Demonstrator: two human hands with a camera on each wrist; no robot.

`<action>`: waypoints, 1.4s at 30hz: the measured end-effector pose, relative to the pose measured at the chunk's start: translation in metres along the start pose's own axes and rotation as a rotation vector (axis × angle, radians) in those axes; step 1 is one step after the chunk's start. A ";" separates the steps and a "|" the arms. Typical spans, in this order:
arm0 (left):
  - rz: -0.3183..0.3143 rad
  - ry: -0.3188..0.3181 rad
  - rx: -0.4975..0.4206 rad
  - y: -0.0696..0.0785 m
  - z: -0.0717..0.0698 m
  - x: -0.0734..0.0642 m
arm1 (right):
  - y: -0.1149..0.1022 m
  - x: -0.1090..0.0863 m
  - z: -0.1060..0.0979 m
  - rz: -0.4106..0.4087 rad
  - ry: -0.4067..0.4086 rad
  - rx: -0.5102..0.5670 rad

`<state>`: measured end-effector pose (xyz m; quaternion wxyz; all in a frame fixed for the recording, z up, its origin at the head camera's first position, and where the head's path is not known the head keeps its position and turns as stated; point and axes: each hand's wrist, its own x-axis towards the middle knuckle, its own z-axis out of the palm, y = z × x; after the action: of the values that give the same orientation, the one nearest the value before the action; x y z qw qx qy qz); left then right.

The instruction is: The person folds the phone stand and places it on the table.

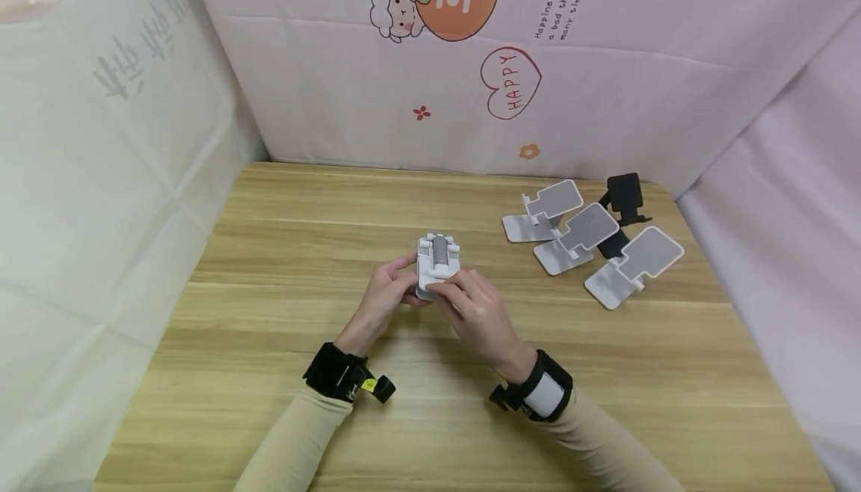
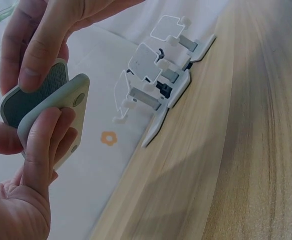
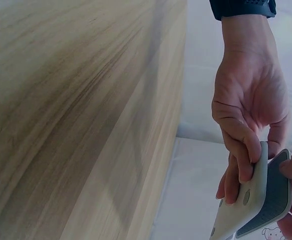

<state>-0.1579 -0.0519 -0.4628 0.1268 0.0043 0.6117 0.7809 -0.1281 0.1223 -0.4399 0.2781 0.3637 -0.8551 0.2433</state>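
Note:
A white folding phone stand (image 1: 424, 271), partly folded, is held up over the table between my two hands. My left hand (image 1: 385, 294) grips its base from the left; in the left wrist view the fingers lie across the base's underside (image 2: 68, 117), which has round pads. My right hand (image 1: 479, 316) pinches the stand's near end. Seen from the left wrist, the right thumb presses on the grey-padded plate (image 2: 48, 92), which tilts away from the base with a narrow wedge of space between them. The right wrist view shows this gap too, beside the left hand (image 3: 251, 95).
On the wooden table (image 1: 269, 253), toward the back right, three white phone stands, the left one (image 1: 554, 199), the middle one (image 1: 588, 228) and the right one (image 1: 650, 253), stand unfolded. A black phone stand (image 1: 625, 197) stands among them. Printed cloth (image 1: 336, 88) hangs behind the table.

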 end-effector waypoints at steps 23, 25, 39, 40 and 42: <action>-0.013 0.047 -0.018 0.002 -0.001 -0.001 | 0.014 -0.002 0.005 0.331 0.161 0.361; -0.008 0.045 -0.015 0.002 -0.001 -0.001 | 0.011 0.002 0.001 0.384 0.163 0.386; 0.025 0.021 -0.003 0.002 0.001 -0.001 | 0.007 0.010 -0.013 0.768 -0.005 0.628; 0.022 0.020 0.000 0.001 0.000 -0.001 | 0.008 0.010 -0.013 0.803 -0.032 0.657; 0.020 0.014 0.015 0.001 -0.001 -0.001 | 0.012 0.010 -0.013 0.863 -0.086 0.727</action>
<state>-0.1576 -0.0530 -0.4621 0.1149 0.0060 0.6182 0.7776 -0.1389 0.1329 -0.4262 -0.0248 0.0631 -0.7981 0.5987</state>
